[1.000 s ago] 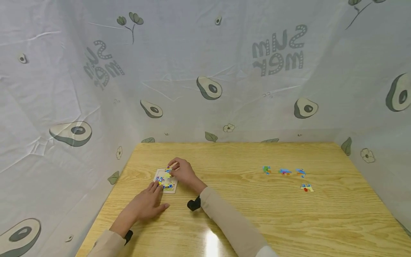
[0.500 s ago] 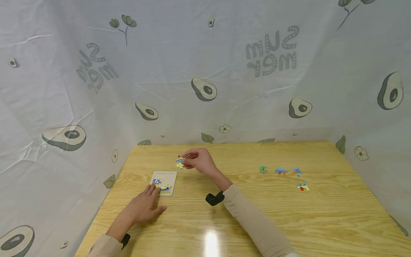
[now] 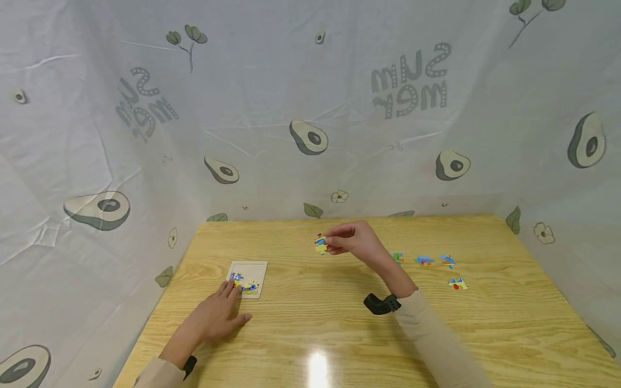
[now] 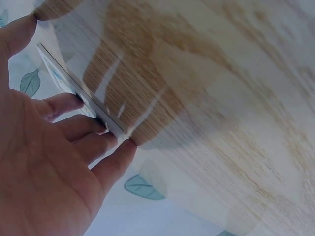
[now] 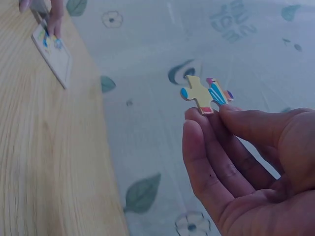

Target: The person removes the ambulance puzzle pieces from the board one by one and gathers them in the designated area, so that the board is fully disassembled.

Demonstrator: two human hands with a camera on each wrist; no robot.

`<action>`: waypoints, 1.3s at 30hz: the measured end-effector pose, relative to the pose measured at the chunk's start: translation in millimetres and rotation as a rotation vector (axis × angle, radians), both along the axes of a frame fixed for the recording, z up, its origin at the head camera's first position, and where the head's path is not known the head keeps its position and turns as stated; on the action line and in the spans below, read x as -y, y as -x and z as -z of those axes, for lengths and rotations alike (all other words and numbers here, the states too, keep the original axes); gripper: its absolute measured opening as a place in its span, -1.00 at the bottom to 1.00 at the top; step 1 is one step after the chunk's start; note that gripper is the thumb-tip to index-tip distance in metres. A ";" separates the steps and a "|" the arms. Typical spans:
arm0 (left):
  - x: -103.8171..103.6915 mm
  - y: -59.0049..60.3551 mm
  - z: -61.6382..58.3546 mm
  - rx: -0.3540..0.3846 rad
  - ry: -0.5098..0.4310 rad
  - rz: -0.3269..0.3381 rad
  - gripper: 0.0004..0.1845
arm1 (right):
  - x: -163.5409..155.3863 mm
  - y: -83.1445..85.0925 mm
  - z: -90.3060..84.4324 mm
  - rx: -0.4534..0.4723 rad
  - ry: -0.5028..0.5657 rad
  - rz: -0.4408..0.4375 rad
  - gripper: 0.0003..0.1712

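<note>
Between thumb and fingers my right hand [image 3: 356,242] pinches a yellow and blue jigsaw puzzle piece [image 5: 202,94], held up over the middle of the table. On the left lies a square white puzzle tray [image 3: 259,267] with a raised rim. A few joined pieces [image 3: 249,285] fill its lower part, and the upper part shows bare board. My left hand [image 3: 218,312] rests with straight fingers on the tray's lower left corner, thumb spread to the side. In the left wrist view its fingertips [image 4: 101,129] lie on the tray's edge.
Loose puzzle pieces lie on the right of the wooden table [image 3: 310,323]: a green one [image 3: 398,257], blue ones [image 3: 425,260] and a yellow and red one [image 3: 457,283]. A white curtain [image 3: 267,108] with avocado prints surrounds the back and sides.
My right hand has lifted the puzzle piece off the tray and carried it right to the middle of the table. My left hand has stayed on the tray.
</note>
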State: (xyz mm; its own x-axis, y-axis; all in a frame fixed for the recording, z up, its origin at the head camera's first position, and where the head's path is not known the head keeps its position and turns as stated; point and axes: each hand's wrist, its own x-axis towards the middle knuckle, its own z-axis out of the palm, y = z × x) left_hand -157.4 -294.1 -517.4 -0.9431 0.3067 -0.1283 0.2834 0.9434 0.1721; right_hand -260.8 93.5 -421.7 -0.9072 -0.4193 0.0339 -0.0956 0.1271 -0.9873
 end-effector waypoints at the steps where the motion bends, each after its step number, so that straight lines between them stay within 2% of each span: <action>1: -0.2 -0.1 -0.2 0.001 -0.001 0.001 -0.07 | -9.4 -1.9 0.8 0.007 -0.001 0.012 -0.66; 8: -2.0 -2.5 -0.3 0.004 0.017 -0.004 -0.07 | -72.1 -16.0 11.8 0.035 -0.005 0.107 -0.57; 16: -3.7 -2.5 -6.0 0.000 0.028 -0.003 -0.08 | -127.0 -25.6 23.7 0.059 -0.045 0.200 -0.50; 24: -5.3 -4.0 -6.2 0.003 0.001 0.003 -0.09 | -178.2 -31.6 38.8 0.101 -0.160 0.266 -0.45; 31: -1.4 -3.9 -1.0 0.006 -0.031 -0.010 -0.12 | -201.1 -36.1 53.6 0.158 -0.292 0.289 -0.49; 39: -0.3 -3.7 -2.8 0.017 -0.056 -0.010 -0.13 | -209.5 -38.6 68.3 0.230 -0.309 0.294 -0.49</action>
